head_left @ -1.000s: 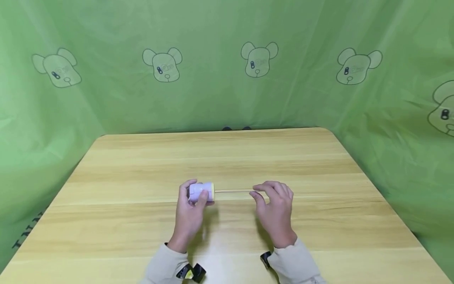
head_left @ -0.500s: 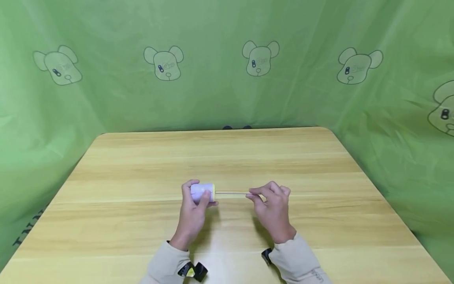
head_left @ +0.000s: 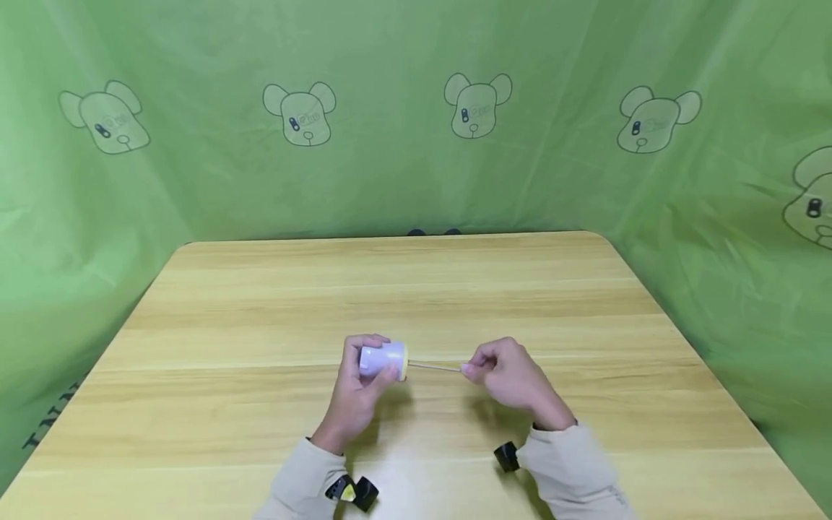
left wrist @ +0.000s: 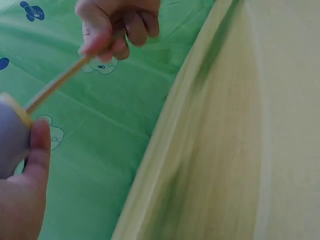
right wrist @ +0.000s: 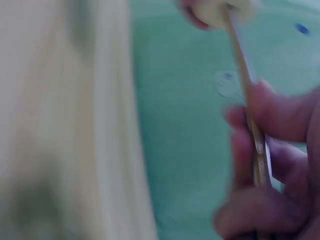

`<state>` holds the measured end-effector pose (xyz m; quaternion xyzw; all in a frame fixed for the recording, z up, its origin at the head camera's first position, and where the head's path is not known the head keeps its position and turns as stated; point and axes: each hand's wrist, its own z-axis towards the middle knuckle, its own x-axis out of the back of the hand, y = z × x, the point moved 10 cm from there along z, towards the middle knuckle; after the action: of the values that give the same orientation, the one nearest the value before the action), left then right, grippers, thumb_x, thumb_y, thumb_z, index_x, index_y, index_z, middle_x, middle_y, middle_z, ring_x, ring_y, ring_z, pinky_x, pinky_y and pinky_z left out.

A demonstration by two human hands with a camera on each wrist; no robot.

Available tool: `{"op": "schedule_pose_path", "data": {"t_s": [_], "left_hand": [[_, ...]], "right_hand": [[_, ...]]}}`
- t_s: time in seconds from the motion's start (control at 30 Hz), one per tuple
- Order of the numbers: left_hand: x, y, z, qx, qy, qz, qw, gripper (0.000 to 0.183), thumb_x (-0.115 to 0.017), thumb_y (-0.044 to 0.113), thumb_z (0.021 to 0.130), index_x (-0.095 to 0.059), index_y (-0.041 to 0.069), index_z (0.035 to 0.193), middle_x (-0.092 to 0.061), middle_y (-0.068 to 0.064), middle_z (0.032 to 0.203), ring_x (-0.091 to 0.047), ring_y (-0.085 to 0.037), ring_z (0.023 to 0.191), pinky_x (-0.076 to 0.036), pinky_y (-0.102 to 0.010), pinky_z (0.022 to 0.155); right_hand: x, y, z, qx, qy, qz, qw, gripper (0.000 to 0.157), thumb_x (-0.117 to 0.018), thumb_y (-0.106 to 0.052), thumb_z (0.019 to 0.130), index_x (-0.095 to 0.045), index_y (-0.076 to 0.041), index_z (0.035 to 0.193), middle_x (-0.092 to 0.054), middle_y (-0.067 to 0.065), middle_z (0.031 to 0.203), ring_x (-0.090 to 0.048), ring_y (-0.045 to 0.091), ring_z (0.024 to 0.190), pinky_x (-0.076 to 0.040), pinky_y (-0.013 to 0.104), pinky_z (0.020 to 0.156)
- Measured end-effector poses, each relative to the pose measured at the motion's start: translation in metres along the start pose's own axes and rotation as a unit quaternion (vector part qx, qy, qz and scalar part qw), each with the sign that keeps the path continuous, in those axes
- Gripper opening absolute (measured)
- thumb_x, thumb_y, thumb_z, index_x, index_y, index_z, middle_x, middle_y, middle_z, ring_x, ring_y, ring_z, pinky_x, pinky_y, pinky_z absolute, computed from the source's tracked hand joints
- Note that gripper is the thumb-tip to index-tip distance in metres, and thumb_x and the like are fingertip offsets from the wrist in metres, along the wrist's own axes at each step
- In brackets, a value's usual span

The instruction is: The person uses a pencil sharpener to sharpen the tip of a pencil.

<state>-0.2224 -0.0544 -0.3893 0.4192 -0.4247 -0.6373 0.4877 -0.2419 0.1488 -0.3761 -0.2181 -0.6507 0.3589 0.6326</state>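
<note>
My left hand (head_left: 356, 390) grips a small lilac cylinder with a pale yellow end (head_left: 383, 359), which looks like a pencil sharpener, above the table. Its yellow end faces right. A thin brown and silvery pencil (head_left: 435, 365) runs from the hole in that end to my right hand (head_left: 520, 375), which pinches it between thumb and curled fingers. In the right wrist view the pencil (right wrist: 241, 65) meets the dark hole in the cream end (right wrist: 210, 13); its tip is hidden inside. In the left wrist view my left thumb (left wrist: 39, 150) presses the sharpener near its rim.
The wood-grain table (head_left: 416, 289) lies under both hands. A green curtain (head_left: 390, 180) printed with bear heads encloses its back and sides. Black wrist devices (head_left: 354, 493) sit by the light sleeves (head_left: 568, 462).
My right hand has twisted, its fingers curling further round the pencil. Both hands and the sharpener have shifted slightly right and nearer, and the pencil now slopes down toward the right.
</note>
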Motion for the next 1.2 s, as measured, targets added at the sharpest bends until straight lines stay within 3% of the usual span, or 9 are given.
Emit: {"op": "schedule_pose_path", "data": {"t_s": [0.07, 0.13, 0.33, 0.5, 0.67, 0.77, 0.9, 1.1, 1.2], "left_hand": [[-0.001, 0.0, 0.001, -0.002, -0.012, -0.007, 0.9999, 0.037, -0.055, -0.008, 0.09, -0.032, -0.002, 0.119, -0.038, -0.026, 0.129, -0.047, -0.028, 0.104, -0.054, -0.034, 0.084], [0.0, 0.0, 0.002, 0.003, -0.009, -0.015, 0.9998, 0.038, -0.054, -0.007, 0.091, -0.032, -0.002, 0.12, -0.038, -0.026, 0.127, -0.048, -0.029, 0.104, -0.055, -0.036, 0.084], [0.006, -0.007, 0.004, 0.04, 0.022, -0.036, 0.9983, 0.04, -0.054, -0.004, 0.092, -0.033, 0.001, 0.125, -0.043, -0.02, 0.118, -0.054, -0.03, 0.1, -0.056, -0.04, 0.084], [0.009, -0.013, 0.004, 0.059, 0.04, -0.014, 0.9974, 0.04, -0.058, 0.0, 0.093, -0.034, 0.0, 0.125, -0.045, -0.021, 0.114, -0.055, -0.028, 0.097, -0.057, -0.038, 0.082], [0.013, -0.012, 0.005, 0.063, 0.063, -0.004, 0.996, 0.039, -0.061, 0.005, 0.094, -0.036, -0.003, 0.123, -0.05, -0.022, 0.107, -0.06, -0.026, 0.087, -0.059, -0.037, 0.076], [0.016, -0.011, 0.005, 0.067, 0.074, 0.006, 0.995, 0.038, -0.062, 0.007, 0.095, -0.038, -0.004, 0.122, -0.051, -0.021, 0.102, -0.06, -0.026, 0.08, -0.059, -0.039, 0.069], [0.016, -0.013, 0.005, 0.083, 0.079, 0.03, 0.9929, 0.035, -0.06, 0.012, 0.097, -0.038, -0.002, 0.121, -0.055, -0.019, 0.09, -0.061, -0.029, 0.068, -0.058, -0.038, 0.056], [0.016, -0.012, 0.003, 0.094, 0.091, 0.039, 0.9906, 0.037, -0.057, 0.019, 0.099, -0.036, -0.003, 0.12, -0.057, -0.017, 0.079, -0.058, -0.024, 0.055, -0.055, -0.032, 0.046], [0.017, -0.012, 0.002, 0.093, 0.104, 0.023, 0.99, 0.036, -0.055, 0.019, 0.1, -0.035, -0.004, 0.119, -0.055, -0.016, 0.078, -0.057, -0.018, 0.053, -0.055, -0.032, 0.046]], "right_hand": [[0.002, -0.003, 0.0, 0.001, -0.026, -0.002, 1.0, 0.015, -0.07, -0.017, 0.089, -0.072, -0.008, 0.078, -0.064, 0.001, 0.073, -0.051, 0.016, 0.063, -0.044, 0.03, 0.053], [0.007, -0.009, 0.0, 0.027, -0.016, -0.022, 0.999, 0.009, -0.074, -0.019, 0.087, -0.073, -0.01, 0.083, -0.065, -0.001, 0.078, -0.052, 0.015, 0.065, -0.045, 0.03, 0.055], [0.017, -0.026, -0.009, 0.134, 0.082, -0.07, 0.985, 0.018, -0.083, -0.006, 0.075, -0.072, -0.01, 0.089, -0.064, -0.001, 0.088, -0.053, 0.011, 0.064, -0.049, 0.028, 0.057], [0.026, -0.039, -0.024, 0.243, 0.222, -0.115, 0.937, 0.025, -0.088, 0.002, 0.064, -0.071, -0.007, 0.08, -0.066, 0.002, 0.08, -0.063, 0.019, 0.072, -0.041, 0.042, 0.078], [0.029, -0.049, -0.036, 0.312, 0.305, -0.12, 0.892, 0.027, -0.09, -0.005, 0.059, -0.072, -0.007, 0.08, -0.064, 0.004, 0.077, -0.062, 0.024, 0.071, -0.033, 0.047, 0.075], [0.027, -0.053, -0.039, 0.336, 0.32, -0.12, 0.877, 0.022, -0.084, -0.024, 0.069, -0.072, -0.008, 0.078, -0.061, 0.005, 0.077, -0.058, 0.024, 0.069, -0.031, 0.047, 0.073], [0.024, -0.054, -0.042, 0.336, 0.345, -0.132, 0.866, 0.04, -0.066, -0.049, 0.085, -0.071, -0.01, 0.075, -0.059, 0.005, 0.077, -0.053, 0.025, 0.068, -0.028, 0.049, 0.072], [0.022, -0.061, -0.053, 0.363, 0.421, -0.119, 0.823, 0.043, -0.066, -0.045, 0.088, -0.071, -0.009, 0.065, -0.055, 0.002, 0.067, -0.049, 0.022, 0.06, -0.025, 0.049, 0.071], [0.02, -0.062, -0.054, 0.373, 0.437, -0.102, 0.812, 0.046, -0.067, -0.044, 0.088, -0.069, -0.008, 0.06, -0.05, 0.0, 0.062, -0.047, 0.019, 0.054, -0.023, 0.048, 0.07]]}}
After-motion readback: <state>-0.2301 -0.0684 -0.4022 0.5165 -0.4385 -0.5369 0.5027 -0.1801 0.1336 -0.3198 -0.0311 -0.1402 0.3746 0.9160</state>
